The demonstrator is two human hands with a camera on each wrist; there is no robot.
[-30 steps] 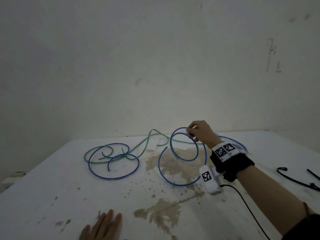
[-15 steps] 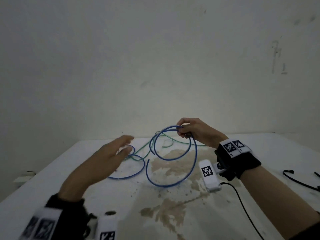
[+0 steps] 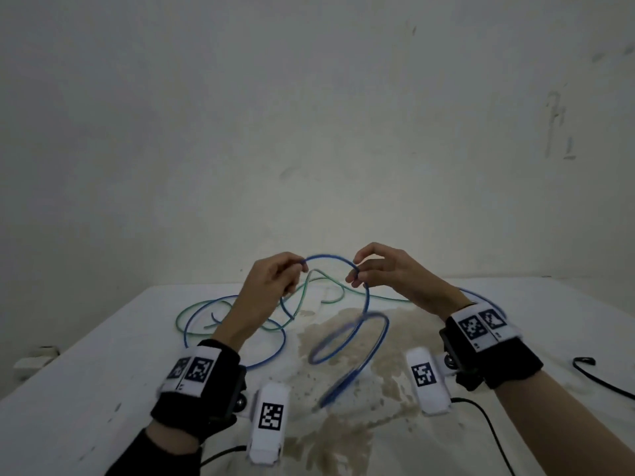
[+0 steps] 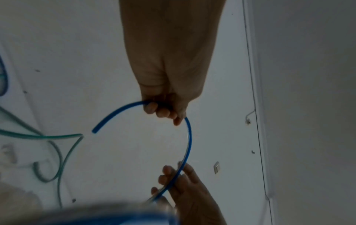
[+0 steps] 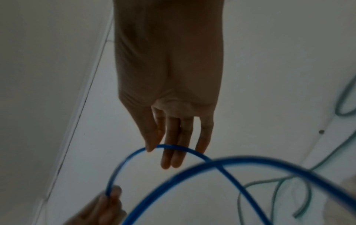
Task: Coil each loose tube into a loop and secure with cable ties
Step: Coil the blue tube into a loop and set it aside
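A blue tube (image 3: 329, 258) arcs in the air between my two hands above the white table (image 3: 103, 389). My left hand (image 3: 302, 267) grips it with curled fingers (image 4: 163, 110), and a short free end (image 4: 94, 130) sticks out past them. My right hand (image 3: 355, 273) pinches the tube between thumb and fingers (image 5: 152, 146). From there the tube drops into blurred hanging coils (image 3: 343, 341). A green tube (image 3: 302, 293) lies loose on the table behind and under my hands, tangled with another blue loop (image 3: 192, 321) at the left.
Black cable ties (image 3: 601, 377) lie near the table's right edge. Brown stains (image 3: 395, 324) mark the table's middle. A plain wall (image 3: 309, 132) stands close behind the table. Black cables run from both wrist cameras toward me.
My left hand rose from the table's front edge and took hold of the blue tube. My right hand lifted the tube higher and nearer, and its coils now hang off the table.
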